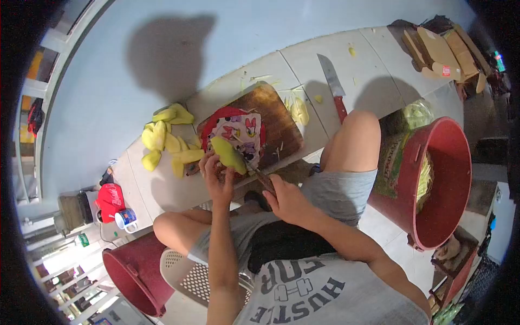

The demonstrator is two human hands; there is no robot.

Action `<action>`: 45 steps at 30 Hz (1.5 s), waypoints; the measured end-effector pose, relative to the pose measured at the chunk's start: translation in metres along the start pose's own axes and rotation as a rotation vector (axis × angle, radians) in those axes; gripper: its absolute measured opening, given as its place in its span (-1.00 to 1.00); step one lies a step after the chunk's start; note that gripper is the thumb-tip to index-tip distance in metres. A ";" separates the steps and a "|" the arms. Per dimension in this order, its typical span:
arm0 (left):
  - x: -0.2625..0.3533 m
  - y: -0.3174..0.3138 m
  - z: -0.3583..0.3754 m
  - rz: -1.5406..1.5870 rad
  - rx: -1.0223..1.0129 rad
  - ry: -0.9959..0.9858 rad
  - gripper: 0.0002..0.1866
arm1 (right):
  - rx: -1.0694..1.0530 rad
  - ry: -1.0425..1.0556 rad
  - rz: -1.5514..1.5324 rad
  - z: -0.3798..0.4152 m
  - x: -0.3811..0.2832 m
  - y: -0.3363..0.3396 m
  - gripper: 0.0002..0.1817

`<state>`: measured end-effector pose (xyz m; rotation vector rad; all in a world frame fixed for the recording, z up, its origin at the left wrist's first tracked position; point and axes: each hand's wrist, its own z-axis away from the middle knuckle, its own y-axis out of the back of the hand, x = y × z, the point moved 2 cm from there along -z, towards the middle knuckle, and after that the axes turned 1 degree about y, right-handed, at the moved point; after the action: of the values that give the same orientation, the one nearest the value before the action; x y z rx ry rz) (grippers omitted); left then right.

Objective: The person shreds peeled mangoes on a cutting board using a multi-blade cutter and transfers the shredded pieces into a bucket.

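Note:
My left hand [215, 176] holds a peeled yellow-green mango [228, 154] over a red plate with a cartoon print [236, 127]. The plate sits on a dark wooden cutting board [276, 122] on a low tiled ledge. My right hand [287, 199] grips a small knife [259, 176], whose blade touches the mango's lower side. I sit on a white plastic stool with my knees up.
A pile of peeled mango pieces [165, 142] lies left of the board. A red-handled cleaver [333, 84] rests on the ledge to the right. A large red bucket [436, 181] with peels stands at right, another red bucket [132, 271] at lower left. A mug [125, 218] stands nearby.

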<state>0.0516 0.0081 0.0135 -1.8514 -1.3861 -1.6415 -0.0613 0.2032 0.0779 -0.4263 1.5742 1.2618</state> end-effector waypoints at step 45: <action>-0.067 -0.020 -0.018 -0.015 0.196 -0.355 -0.34 | -0.214 -0.022 0.330 -0.094 0.013 -0.026 -0.65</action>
<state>0.0332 -0.0257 -0.0473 -2.0846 -1.6353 -1.1694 -0.0929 0.1152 0.0463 -0.2911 1.5387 1.6912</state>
